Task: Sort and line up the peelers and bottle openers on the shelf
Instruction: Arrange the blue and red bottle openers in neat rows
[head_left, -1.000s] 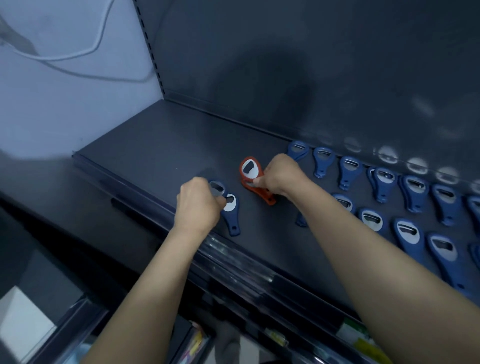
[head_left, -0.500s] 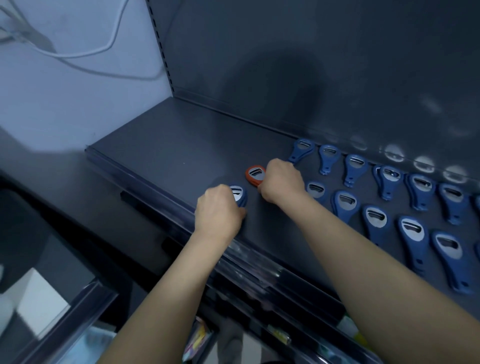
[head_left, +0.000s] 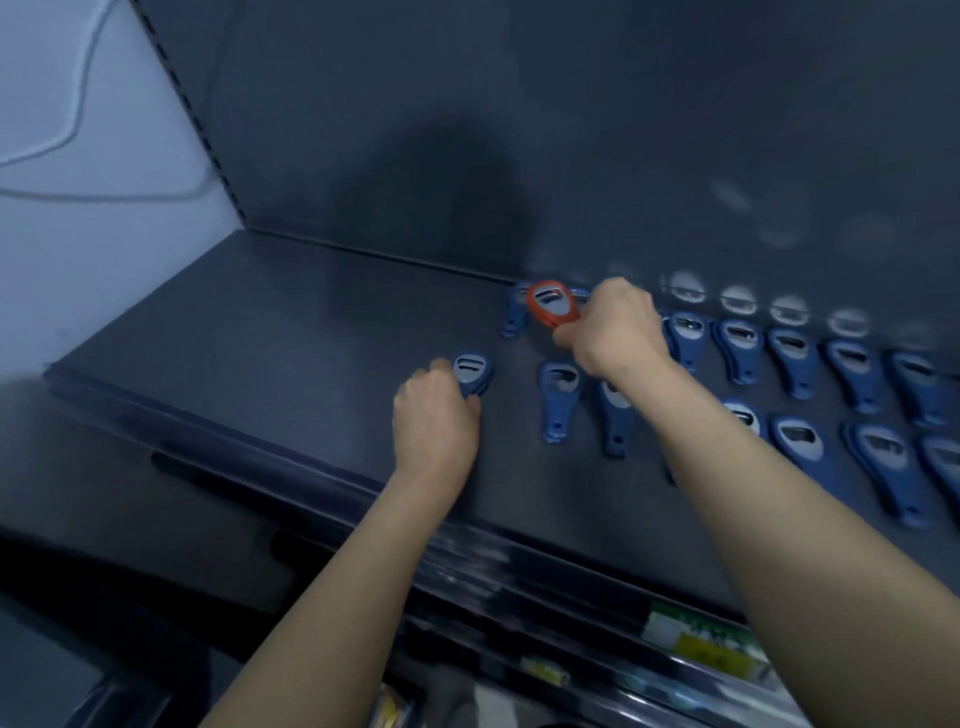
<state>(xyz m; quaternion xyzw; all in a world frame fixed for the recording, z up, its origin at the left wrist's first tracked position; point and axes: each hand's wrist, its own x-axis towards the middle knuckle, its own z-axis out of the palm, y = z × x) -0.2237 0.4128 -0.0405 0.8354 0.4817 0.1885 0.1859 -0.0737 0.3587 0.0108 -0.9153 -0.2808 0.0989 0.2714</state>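
Orange bottle opener (head_left: 551, 306) at the left end of the back row (head_left: 789, 353) on the shelf (head_left: 260, 322) | right hand (head_left: 615, 332) fingers grasp its handle | left hand (head_left: 436, 421) fingers clasp a blue opener (head_left: 471, 371) left of the front row (head_left: 558, 400) | step: likely placing both | next: set each straight, in line with its neighbours

Right hand (head_left: 613, 327): orange bottle opener (head_left: 551, 306) moves from mid-shelf to the back row, now over leftmost blue opener (head_left: 514, 312) | Left hand (head_left: 434, 415): gripped blue bottle opener (head_left: 470, 371) no longer lies flat, head tipped up.
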